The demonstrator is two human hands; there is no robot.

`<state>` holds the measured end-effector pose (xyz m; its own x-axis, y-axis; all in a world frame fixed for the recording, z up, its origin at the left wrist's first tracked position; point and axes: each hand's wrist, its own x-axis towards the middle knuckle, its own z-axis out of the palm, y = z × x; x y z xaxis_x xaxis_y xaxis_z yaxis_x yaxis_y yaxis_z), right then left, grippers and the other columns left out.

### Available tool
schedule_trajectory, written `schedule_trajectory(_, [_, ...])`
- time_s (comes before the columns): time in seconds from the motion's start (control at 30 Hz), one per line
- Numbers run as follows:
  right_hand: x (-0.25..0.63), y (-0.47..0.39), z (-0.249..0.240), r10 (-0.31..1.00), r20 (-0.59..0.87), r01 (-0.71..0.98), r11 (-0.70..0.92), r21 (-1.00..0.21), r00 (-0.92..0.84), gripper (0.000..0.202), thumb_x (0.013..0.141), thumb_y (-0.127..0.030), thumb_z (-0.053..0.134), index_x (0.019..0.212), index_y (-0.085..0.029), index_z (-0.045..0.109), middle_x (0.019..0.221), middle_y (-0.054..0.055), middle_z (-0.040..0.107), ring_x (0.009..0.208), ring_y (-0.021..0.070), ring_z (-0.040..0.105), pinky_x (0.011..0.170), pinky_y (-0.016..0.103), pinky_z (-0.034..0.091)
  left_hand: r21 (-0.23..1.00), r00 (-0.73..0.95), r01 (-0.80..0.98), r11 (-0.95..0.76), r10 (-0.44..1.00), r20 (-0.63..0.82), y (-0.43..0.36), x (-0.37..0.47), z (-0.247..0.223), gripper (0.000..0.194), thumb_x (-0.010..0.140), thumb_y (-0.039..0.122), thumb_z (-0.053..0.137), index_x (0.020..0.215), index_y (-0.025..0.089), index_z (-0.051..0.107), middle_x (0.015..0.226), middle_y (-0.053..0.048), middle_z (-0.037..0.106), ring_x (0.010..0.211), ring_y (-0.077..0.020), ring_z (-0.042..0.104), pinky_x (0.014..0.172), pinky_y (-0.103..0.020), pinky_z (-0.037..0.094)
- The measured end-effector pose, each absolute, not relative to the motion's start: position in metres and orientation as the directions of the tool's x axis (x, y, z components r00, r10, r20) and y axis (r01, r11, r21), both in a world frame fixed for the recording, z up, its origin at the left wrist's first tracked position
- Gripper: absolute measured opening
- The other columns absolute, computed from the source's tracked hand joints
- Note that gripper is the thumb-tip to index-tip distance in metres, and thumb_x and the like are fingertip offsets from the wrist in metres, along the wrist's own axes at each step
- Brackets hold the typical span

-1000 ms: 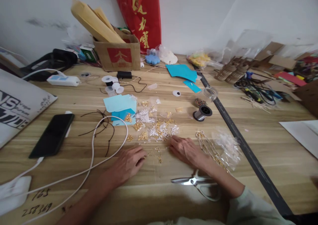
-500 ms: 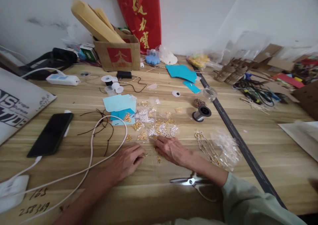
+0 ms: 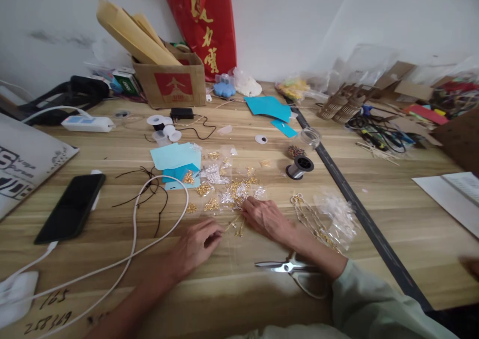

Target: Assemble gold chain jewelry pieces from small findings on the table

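Note:
My left hand (image 3: 200, 241) is closed in a pinch, and a thin gold chain (image 3: 229, 225) runs from its fingertips towards the right. Small gold charms (image 3: 239, 233) lie on the table between my two hands. My right hand (image 3: 265, 218) has its fingers drawn together at the near edge of a spread of silver and gold findings (image 3: 241, 189); what its fingertips hold, if anything, is hidden. Small bags of gold beads (image 3: 211, 204) lie left of that spread. Scissors (image 3: 286, 267) rest below my right forearm, partly open.
Beaded chains (image 3: 309, 219) and a clump of clear bags (image 3: 339, 219) lie right of my right hand. A wire spool (image 3: 300, 168) stands behind them. On the left are a white cable (image 3: 135, 229), a phone (image 3: 71, 206) and blue cards (image 3: 175, 157).
My right hand has shifted slightly right, away from my left hand, widening the gap. More of the gold chain shows between them. The whole view has shifted a little.

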<state>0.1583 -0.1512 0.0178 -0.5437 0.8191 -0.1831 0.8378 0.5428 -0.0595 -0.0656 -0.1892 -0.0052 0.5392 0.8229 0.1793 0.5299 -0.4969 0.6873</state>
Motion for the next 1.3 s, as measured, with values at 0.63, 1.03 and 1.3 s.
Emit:
schedule_trajectory(0.63, [0.148,-0.183,0.023,0.687,0.003,0.683,0.723,-0.103,-0.727,0.008,0.093,-0.016,0.049,0.087,-0.015,0.055,0.088,0.008,0.059,0.086,0.0210,0.048,0.080,0.034,0.036,0.712,0.431,0.593,-0.377,0.895,0.115,-0.183,-0.062,-0.013,0.013,0.079,0.011,0.051,0.074,0.017,0.062,0.067,0.000,0.062,0.060,-0.0116,0.055,0.058,-0.021,0.044])
schedule_trajectory(1.03, [0.140,-0.176,0.018,0.688,-0.028,0.687,0.720,-0.097,-0.725,0.006,0.091,-0.017,0.052,0.094,-0.015,0.056,0.093,0.009,0.061,0.092,0.0220,0.052,0.084,0.035,0.035,0.702,0.440,0.596,-0.391,0.890,0.122,-0.184,-0.062,-0.017,0.015,0.078,0.010,0.049,0.072,0.017,0.062,0.068,-0.001,0.062,0.062,-0.0124,0.056,0.061,-0.022,0.044])
schedule_trajectory(1.3, [0.137,-0.175,0.020,0.681,-0.035,0.682,0.729,-0.055,-0.731,0.008,0.090,-0.010,0.050,0.092,-0.016,0.056,0.091,0.008,0.061,0.087,0.0216,0.054,0.080,0.034,0.037,0.708,0.438,0.594,-0.383,0.892,0.115,-0.183,-0.062,-0.014,0.014,0.077,0.010,0.050,0.072,0.017,0.061,0.068,-0.001,0.063,0.062,-0.0134,0.057,0.060,-0.022,0.043])
